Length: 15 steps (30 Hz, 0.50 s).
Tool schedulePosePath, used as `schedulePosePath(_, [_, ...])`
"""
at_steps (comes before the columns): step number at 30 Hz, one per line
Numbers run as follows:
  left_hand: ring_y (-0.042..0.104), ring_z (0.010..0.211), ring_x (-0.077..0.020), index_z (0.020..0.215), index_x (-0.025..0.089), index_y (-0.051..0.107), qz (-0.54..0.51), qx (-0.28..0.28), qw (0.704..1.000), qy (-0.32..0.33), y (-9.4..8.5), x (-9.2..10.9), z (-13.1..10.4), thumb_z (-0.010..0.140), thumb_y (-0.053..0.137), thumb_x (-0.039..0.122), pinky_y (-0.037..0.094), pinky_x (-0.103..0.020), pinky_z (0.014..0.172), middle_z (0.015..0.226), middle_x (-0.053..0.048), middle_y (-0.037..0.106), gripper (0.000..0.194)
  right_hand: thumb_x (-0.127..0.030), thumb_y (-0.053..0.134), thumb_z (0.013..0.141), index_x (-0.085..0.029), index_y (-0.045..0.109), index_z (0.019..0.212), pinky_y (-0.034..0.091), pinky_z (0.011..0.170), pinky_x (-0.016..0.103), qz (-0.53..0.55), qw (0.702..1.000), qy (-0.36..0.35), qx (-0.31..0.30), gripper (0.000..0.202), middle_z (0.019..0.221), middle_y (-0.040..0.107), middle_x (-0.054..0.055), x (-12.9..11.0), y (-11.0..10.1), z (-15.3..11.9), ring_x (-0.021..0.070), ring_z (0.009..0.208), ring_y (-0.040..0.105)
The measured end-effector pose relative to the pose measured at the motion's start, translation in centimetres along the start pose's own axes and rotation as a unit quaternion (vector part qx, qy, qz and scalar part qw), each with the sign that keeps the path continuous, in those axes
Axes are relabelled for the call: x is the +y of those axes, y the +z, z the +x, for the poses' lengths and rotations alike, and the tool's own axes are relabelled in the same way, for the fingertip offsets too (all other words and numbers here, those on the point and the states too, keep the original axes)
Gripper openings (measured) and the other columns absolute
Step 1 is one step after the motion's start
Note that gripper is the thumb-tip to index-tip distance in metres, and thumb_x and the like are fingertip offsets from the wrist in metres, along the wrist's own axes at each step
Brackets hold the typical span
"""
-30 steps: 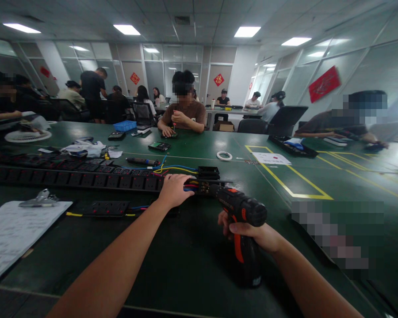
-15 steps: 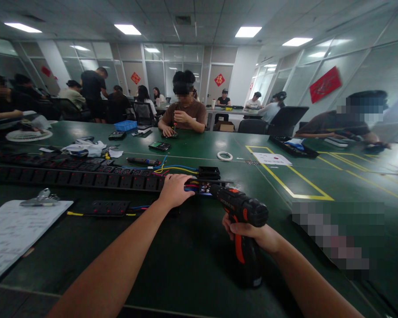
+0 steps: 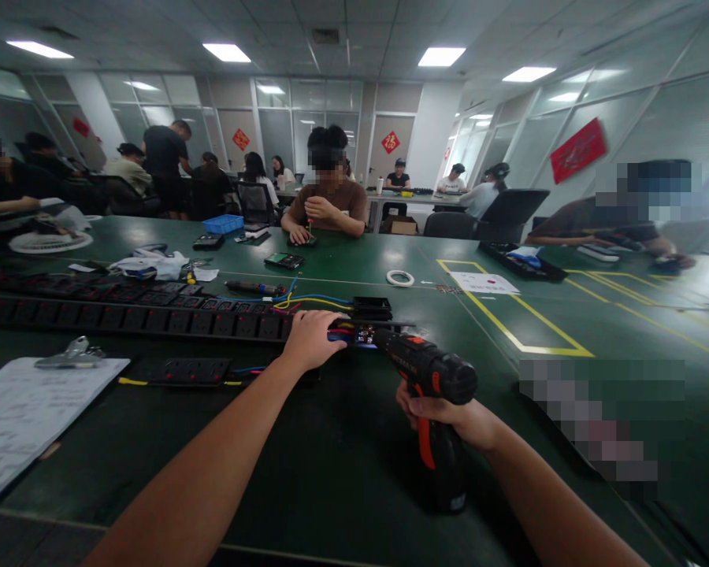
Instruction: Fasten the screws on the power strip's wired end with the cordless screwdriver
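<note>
My left hand (image 3: 312, 340) is closed over the right end of a long black power strip (image 3: 204, 324) lying across the table. Just right of the fingers, the strip's end lies open, showing coloured wires and a small lit terminal part (image 3: 365, 335). My right hand (image 3: 473, 421) grips the handle of a black and orange cordless drill (image 3: 428, 366). The drill points left and its nose is at the terminal part; whether the bit touches a screw cannot be made out. Below the strip, a short black socket piece (image 3: 196, 370) with blue and yellow wires lies near my left forearm.
A clipboard with papers (image 3: 47, 402) is at left. More socket strips (image 3: 147, 295), a dark screwdriver-like tool (image 3: 254, 288) and loose wires (image 3: 313, 300) lie behind the strip. A tape roll (image 3: 400, 278) and yellow floor-style markings are beyond. A person (image 3: 331, 197) works opposite.
Almost nothing differs. Both hands, the drill and the power strip hold the same places; the view has shifted very slightly.
</note>
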<state>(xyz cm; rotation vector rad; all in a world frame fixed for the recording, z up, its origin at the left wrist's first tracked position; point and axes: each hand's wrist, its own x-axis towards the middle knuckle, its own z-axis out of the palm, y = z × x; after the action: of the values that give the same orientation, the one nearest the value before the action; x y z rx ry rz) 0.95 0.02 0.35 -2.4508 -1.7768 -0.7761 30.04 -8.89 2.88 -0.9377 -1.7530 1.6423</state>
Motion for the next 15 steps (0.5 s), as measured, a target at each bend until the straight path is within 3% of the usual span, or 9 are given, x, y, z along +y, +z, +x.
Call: schedulePosePath(15, [0.055, 0.133, -0.0321, 0.136, 0.030, 0.064, -0.006, -0.006, 1.000, -0.004, -0.08, 0.02, -0.06, 0.084, 0.076, 0.049, 0.030, -0.051, 0.116, 0.143, -0.006, 0.065, 0.056, -0.054, 0.082, 0.075, -0.017, 0.065, 0.087, 0.048, 0.066, 0.033, 0.006, 1.000, 0.005, -0.004, 0.042, 0.084, 0.060, 0.003, -0.48, 0.38, -0.02, 0.0187, 0.072, 0.058])
